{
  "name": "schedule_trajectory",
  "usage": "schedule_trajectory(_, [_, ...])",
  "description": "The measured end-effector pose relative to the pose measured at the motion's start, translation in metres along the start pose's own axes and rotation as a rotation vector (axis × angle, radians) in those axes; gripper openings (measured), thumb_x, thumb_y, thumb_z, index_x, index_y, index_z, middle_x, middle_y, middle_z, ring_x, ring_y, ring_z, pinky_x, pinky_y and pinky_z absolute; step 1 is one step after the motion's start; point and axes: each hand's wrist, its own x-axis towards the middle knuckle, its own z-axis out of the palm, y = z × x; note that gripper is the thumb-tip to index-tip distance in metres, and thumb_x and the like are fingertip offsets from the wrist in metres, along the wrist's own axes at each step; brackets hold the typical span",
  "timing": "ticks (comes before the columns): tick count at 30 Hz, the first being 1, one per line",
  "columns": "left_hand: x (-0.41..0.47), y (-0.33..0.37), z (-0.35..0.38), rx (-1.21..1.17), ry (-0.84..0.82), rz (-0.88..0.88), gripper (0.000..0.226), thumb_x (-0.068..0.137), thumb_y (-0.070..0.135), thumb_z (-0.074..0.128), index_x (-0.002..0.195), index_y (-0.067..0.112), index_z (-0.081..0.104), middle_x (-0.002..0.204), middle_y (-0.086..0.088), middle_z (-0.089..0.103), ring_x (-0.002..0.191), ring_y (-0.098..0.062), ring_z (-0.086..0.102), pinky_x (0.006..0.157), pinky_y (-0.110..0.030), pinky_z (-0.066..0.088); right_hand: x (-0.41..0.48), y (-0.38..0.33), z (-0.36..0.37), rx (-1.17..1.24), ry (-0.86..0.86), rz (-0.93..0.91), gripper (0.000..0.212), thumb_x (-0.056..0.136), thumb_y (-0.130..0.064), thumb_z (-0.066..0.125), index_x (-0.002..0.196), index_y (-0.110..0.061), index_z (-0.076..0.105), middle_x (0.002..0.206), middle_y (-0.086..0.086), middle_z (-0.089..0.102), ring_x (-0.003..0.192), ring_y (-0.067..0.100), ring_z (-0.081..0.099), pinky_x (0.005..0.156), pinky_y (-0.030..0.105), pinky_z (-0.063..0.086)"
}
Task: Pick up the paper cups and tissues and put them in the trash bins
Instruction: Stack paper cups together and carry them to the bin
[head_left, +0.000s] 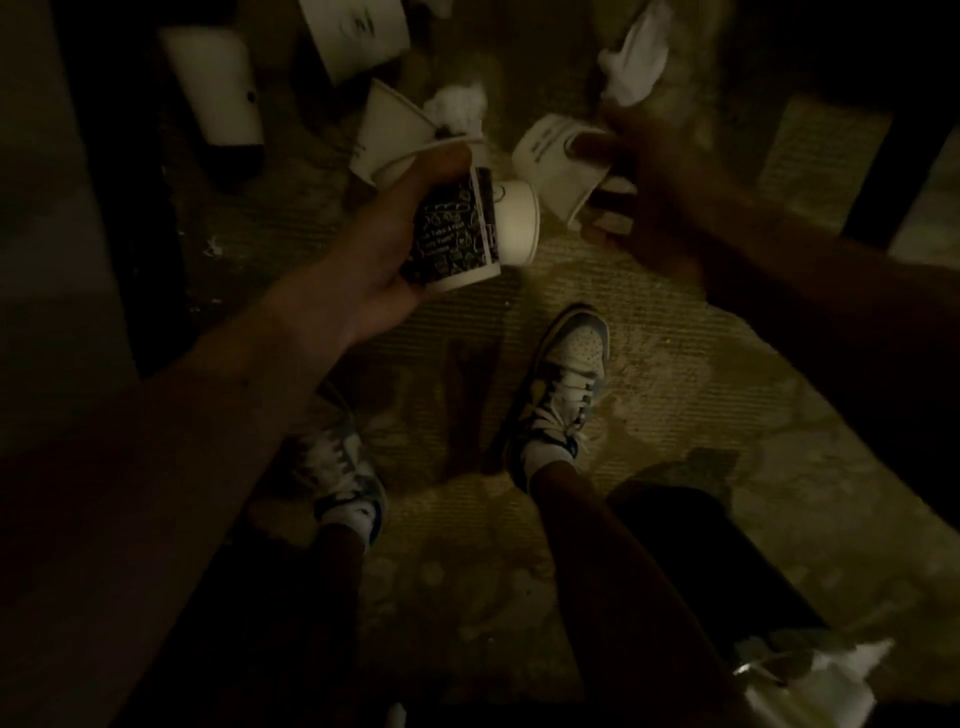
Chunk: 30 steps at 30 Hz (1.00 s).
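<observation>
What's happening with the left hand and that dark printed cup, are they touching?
Touching. The head view shows the left hand wrapped round the dark printed cup, with the thumb lying along its side and the palm under it.

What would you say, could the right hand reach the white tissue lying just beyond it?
Probably yes: the white tissue lies uncovered just past the right hand, though that hand holds a paper cup.

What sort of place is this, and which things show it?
Probably a dim indoor room: a woven rug underfoot, a dark furniture leg nearby, paper cups and tissues scattered about.
</observation>
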Motion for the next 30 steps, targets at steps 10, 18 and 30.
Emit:
schedule_trajectory(10, [-0.27, 0.182, 0.141, 0.29, -0.091, 0.285, 0.03, 0.087, 0.041, 0.058, 0.11, 0.024, 0.068, 0.108, -0.007, 0.071, 0.095, -0.023, 0.067, 0.081, -0.042, 0.055, -0.267, -0.172, 0.01, -0.036, -0.158, -0.34, 0.03, 0.09, -0.038, 0.065, 0.115, -0.022, 0.061, 0.117, 0.001, 0.064, 0.107, 0.024, 0.063, 0.084, 0.047, 0.058])
schedule_trajectory(18, [-0.512, 0.294, 0.282, 0.39, -0.383, 0.614, 0.049, 0.064, 0.05, 0.082, 0.107, 0.028, 0.074, 0.107, -0.004, 0.072, 0.097, -0.027, 0.067, 0.082, -0.042, 0.056, -0.521, -0.314, -0.035, 0.018, -0.281, -0.672, 0.047, 0.084, -0.028, 0.073, 0.127, -0.012, 0.061, 0.121, 0.006, 0.067, 0.105, 0.024, 0.068, 0.075, 0.04, 0.061])
schedule_trajectory(30, [-0.717, 0.365, 0.41, 0.443, -0.51, 1.037, 0.058, 0.049, 0.048, 0.091, 0.101, 0.027, 0.078, 0.103, -0.003, 0.075, 0.093, -0.018, 0.071, 0.071, -0.034, 0.059, -0.754, -0.44, -0.069, 0.01, -0.324, -1.154, 0.039, 0.082, -0.025, 0.075, 0.116, -0.009, 0.066, 0.112, 0.007, 0.073, 0.086, 0.017, 0.072, 0.079, 0.041, 0.06])
